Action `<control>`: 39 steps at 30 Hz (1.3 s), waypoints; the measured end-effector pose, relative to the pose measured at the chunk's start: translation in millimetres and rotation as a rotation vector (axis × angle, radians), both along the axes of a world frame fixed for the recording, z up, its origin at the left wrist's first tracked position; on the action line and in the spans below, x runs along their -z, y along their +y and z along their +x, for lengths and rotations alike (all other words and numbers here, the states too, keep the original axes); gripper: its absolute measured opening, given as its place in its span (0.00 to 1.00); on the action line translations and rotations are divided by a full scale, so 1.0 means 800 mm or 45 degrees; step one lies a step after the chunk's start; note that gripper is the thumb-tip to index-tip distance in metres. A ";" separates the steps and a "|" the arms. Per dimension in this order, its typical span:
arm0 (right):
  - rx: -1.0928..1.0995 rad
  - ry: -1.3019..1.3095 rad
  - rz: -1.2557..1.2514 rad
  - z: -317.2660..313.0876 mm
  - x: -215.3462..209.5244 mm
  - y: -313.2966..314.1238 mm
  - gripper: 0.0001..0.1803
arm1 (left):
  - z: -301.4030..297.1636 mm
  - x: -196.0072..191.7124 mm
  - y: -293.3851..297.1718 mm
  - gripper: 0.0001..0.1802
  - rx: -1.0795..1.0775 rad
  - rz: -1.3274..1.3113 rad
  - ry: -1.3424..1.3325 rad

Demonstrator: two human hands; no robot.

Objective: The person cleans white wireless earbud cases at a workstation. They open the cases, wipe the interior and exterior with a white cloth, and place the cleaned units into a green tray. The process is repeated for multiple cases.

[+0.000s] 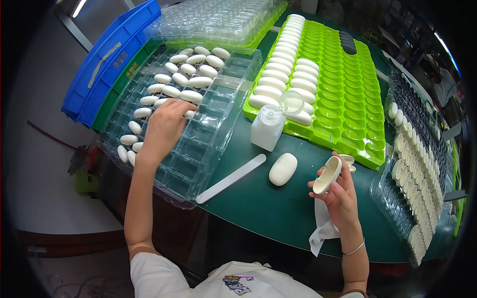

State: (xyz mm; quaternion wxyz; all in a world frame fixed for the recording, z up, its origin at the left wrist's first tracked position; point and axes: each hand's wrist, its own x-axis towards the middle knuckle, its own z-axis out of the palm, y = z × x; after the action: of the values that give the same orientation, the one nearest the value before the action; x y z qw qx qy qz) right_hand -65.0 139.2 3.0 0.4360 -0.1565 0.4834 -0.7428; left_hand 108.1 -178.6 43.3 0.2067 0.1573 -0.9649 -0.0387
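My left hand (166,124) reaches into a clear plastic compartment tray (198,144) and its fingertips rest on a white oval shell (189,113) there; several more white oval shells fill the tray's far and left cells. My right hand (340,191) holds a white oval shell half (327,175), hollow side up, together with a white cloth (322,228) hanging below the palm. A closed white oval shell (282,169) lies loose on the green table between the hands.
A small white bottle (268,126) with its clear cap flipped open stands by a green moulded tray (348,99) holding rows of white ovals. A flat white stick (231,179) lies beside the clear tray. Blue bins (107,59) sit far left; a dark tray (417,149) of parts sits right.
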 end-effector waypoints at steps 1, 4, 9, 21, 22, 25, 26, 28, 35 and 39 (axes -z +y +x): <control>-0.019 -0.057 -0.032 -0.001 0.002 -0.001 0.34 | 0.007 0.013 -0.028 0.15 0.019 -0.060 -0.029; -0.034 -0.201 -0.107 -0.004 0.005 0.001 0.32 | 0.011 0.020 -0.065 0.16 0.163 -0.267 -0.164; 0.091 -0.263 -0.028 0.004 0.004 -0.002 0.24 | 0.020 -0.010 -0.065 0.16 0.161 -0.228 -0.158; -0.227 -0.245 -0.064 -0.014 -0.002 0.023 0.16 | -0.105 -0.023 0.209 0.07 1.178 -0.179 0.444; -0.147 -0.236 -0.062 -0.017 -0.005 0.026 0.14 | -0.119 -0.019 0.209 0.07 1.207 -0.163 0.464; 0.077 -0.138 -0.021 -0.022 -0.011 0.031 0.09 | -0.148 -0.007 0.208 0.12 1.107 0.265 0.562; 0.148 -0.058 0.018 -0.021 -0.013 0.030 0.08 | -0.153 0.003 0.211 0.13 0.951 0.545 0.615; 0.251 0.065 0.068 -0.020 -0.010 0.029 0.08 | -0.154 0.031 0.212 0.21 0.783 1.514 0.555; 0.250 -0.035 0.048 -0.018 0.000 0.025 0.10 | -0.145 0.044 0.215 0.41 0.857 2.086 0.035; 0.274 0.083 0.101 -0.016 -0.001 0.026 0.12 | -0.145 0.053 0.206 0.41 1.034 1.903 0.061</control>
State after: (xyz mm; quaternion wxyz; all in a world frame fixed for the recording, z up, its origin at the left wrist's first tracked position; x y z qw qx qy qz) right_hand -77.9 160.4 4.0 0.3437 -0.1104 0.5402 -0.7602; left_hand -8.1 -14.1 1.2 0.0389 -0.1067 -0.6627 -0.7402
